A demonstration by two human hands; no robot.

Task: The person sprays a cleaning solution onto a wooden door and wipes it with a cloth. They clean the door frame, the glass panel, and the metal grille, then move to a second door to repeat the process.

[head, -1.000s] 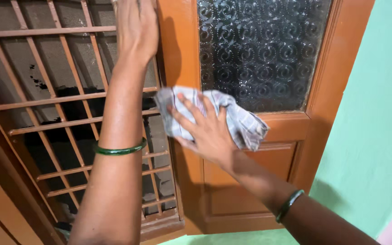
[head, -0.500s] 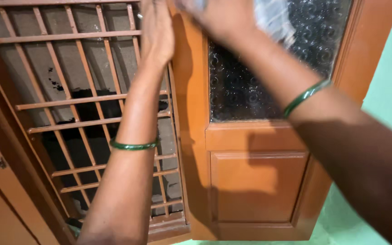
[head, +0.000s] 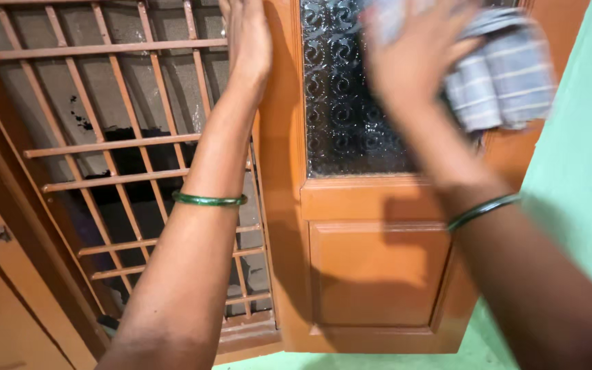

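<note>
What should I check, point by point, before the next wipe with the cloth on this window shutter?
1. Cloth under the right hand: ok, pressed at the upper right of the patterned glass.
2. Left hand steadying the shutter: ok, flat on its left edge.
3. Grip on cloth: cannot tell, the hand is blurred.
4. Lower wooden panel reachable: ok, nothing in front.
5. Window grille apart from the cloth: ok.
6. Glass clean: cannot tell.
</note>
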